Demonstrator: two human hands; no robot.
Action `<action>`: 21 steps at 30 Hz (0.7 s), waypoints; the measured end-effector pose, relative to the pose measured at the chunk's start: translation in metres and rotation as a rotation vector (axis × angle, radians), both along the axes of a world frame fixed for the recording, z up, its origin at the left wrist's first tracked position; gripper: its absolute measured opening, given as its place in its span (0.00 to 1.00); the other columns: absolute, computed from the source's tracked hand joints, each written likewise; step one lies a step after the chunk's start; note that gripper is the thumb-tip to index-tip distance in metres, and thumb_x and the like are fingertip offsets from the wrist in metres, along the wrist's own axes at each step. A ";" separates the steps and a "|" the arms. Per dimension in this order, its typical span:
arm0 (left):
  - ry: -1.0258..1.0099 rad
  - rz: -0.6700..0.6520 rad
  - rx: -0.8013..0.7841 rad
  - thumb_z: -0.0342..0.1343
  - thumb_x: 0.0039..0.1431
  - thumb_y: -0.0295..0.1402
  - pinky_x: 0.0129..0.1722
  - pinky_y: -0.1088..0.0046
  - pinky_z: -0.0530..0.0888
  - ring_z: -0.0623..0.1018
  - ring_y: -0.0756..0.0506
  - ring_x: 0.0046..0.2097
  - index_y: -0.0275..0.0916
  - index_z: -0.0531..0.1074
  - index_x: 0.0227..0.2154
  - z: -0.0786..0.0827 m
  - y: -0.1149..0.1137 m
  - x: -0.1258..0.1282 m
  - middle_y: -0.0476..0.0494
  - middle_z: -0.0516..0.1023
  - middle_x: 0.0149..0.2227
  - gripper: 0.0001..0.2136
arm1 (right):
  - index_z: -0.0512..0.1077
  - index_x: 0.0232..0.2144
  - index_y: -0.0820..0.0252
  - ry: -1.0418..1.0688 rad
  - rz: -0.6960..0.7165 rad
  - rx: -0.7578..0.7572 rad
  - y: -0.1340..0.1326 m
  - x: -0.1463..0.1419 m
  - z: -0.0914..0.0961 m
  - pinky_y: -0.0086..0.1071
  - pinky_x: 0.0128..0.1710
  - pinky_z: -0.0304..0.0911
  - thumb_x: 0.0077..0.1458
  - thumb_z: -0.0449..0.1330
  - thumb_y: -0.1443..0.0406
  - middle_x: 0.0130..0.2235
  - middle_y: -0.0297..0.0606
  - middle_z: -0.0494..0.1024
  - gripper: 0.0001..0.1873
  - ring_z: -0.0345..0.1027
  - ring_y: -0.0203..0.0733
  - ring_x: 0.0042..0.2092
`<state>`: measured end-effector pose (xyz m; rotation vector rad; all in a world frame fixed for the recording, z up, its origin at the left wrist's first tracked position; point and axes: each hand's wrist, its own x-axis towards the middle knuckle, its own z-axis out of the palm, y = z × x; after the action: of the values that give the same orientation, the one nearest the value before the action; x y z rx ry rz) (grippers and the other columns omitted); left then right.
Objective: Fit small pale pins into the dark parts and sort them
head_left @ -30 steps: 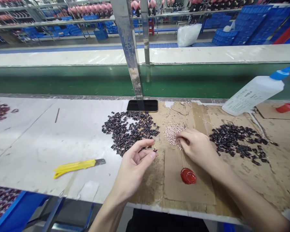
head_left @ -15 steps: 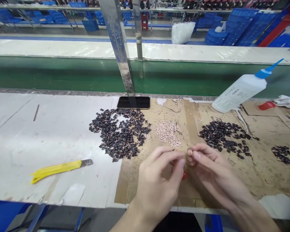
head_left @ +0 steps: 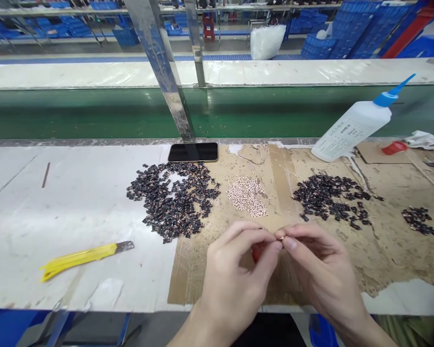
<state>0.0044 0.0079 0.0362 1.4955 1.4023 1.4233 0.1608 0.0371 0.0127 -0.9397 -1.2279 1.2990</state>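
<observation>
My left hand [head_left: 235,270] and my right hand [head_left: 321,267] meet fingertip to fingertip over the cardboard in front of me. Thumb and forefinger of the right pinch a tiny copper-coloured piece [head_left: 282,238]. The left is closed in a pinch too, but what sits between its fingertips is hidden. Behind the left fingers a red object [head_left: 256,251] shows in part. Just beyond the hands lies a pile of tiny pinkish-copper pieces [head_left: 246,195]. A large pile of small black pieces [head_left: 173,200] spreads to the left, and another black pile [head_left: 327,195] to the right.
A yellow utility knife [head_left: 81,259] with its blade out lies at the left. At the back are a phone [head_left: 193,152] by a metal post [head_left: 166,77] and a tilted white bottle [head_left: 350,130] with a blue nozzle. A red cap [head_left: 394,148] and a smaller black pile [head_left: 418,220] are at right.
My two hands have come together, and the fingertips that were slightly apart now touch. The camera view has shifted a little.
</observation>
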 end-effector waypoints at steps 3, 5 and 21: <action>-0.327 -0.082 -0.305 0.63 0.61 0.27 0.37 0.74 0.79 0.81 0.48 0.35 0.37 0.81 0.30 0.004 0.001 -0.001 0.44 0.81 0.33 0.05 | 0.83 0.39 0.48 -0.152 -0.034 0.198 -0.003 0.002 0.000 0.25 0.41 0.80 0.58 0.67 0.75 0.37 0.31 0.87 0.14 0.83 0.36 0.39; -0.491 -0.121 -0.436 0.64 0.61 0.29 0.38 0.73 0.78 0.80 0.47 0.35 0.36 0.82 0.30 0.006 0.002 -0.002 0.43 0.81 0.34 0.05 | 0.83 0.40 0.50 -0.247 -0.050 0.353 -0.004 0.003 0.000 0.29 0.42 0.79 0.55 0.66 0.79 0.37 0.32 0.87 0.18 0.82 0.38 0.39; -0.675 -0.186 -0.525 0.65 0.60 0.32 0.37 0.74 0.74 0.77 0.47 0.35 0.36 0.80 0.28 0.000 -0.003 -0.006 0.44 0.81 0.32 0.07 | 0.77 0.43 0.56 -0.486 0.059 0.534 -0.004 0.010 0.002 0.28 0.48 0.73 0.58 0.64 0.78 0.44 0.37 0.80 0.15 0.77 0.37 0.46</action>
<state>-0.0012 0.0047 0.0367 0.6922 1.0545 1.1601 0.1704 0.0331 0.0145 -0.8461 -1.8730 0.7287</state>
